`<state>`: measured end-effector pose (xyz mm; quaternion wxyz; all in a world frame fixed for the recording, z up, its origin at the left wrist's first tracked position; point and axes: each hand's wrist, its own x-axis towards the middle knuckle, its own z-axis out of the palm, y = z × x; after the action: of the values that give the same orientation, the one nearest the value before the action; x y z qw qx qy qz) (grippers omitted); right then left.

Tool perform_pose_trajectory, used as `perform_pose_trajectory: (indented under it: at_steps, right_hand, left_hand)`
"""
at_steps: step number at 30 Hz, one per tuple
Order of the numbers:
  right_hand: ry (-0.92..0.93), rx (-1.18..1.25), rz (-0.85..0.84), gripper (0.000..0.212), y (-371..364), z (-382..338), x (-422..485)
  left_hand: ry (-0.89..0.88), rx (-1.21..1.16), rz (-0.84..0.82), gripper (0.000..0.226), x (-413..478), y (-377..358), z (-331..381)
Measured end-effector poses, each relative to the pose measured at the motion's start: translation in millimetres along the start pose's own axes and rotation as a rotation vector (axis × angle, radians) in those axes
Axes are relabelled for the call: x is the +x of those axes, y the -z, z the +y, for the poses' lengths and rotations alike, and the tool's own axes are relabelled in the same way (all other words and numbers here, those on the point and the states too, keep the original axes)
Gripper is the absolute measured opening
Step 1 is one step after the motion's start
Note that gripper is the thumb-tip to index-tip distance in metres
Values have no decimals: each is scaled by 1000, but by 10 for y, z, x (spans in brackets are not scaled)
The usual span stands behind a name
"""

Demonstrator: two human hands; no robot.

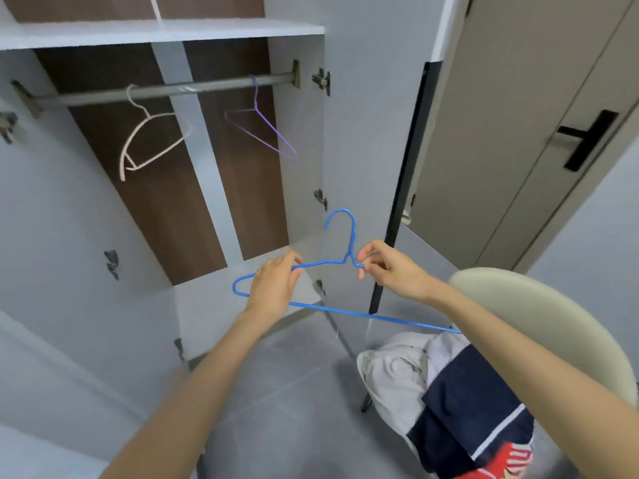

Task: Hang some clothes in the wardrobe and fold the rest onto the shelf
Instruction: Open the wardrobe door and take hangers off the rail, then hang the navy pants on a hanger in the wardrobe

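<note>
1. A blue wire hanger (pixel 340 311) is held in front of the open wardrobe (pixel 301 140), hook pointing up.
2. The left hand (pixel 273 288) has its grip curled round the hanger's left shoulder wire.
3. The right hand (pixel 390 267) pinches the wire just below the twisted neck (thumb and fingertips closed on it).
4. On the wardrobe rail (pixel 162 90) hang a white hanger (pixel 145 133) and a purple hanger (pixel 262 126), well apart, both bare.
5. Clothes (pixel 446 385), white and navy, lie heaped on the beige chair (pixel 539 305) at lower right.
6. A white shelf (pixel 162 32) sits above the rail.
</note>
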<state>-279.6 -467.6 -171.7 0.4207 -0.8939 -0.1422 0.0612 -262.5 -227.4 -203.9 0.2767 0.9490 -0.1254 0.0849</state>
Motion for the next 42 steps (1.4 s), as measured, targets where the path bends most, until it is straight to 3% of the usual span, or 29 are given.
perform_pose_trajectory:
  at_steps: [12, 16, 22, 35, 42]
  right_hand:
    - [-240, -49, 297, 8, 604, 1082, -2059]
    - [-431, -93, 513, 12, 731, 1453, -2563]
    - [-722, -75, 777, 16, 779, 1985, -3171]
    - [-949, 114, 982, 8, 676, 2838, -3213]
    - [-1046, 208, 1029, 12, 523, 3176, -3130]
  left_hand:
    - [-312, -155, -279, 16, -476, -1333, 1748]
    - [-395, -205, -366, 41, -553, -1734, 2061]
    - [-396, -291, -541, 40, -547, -2402, 2301]
    - [-164, -162, -948, 44, -137, -4055, 2280]
    - [-311, 81, -1039, 55, -236, -4915, 2307]
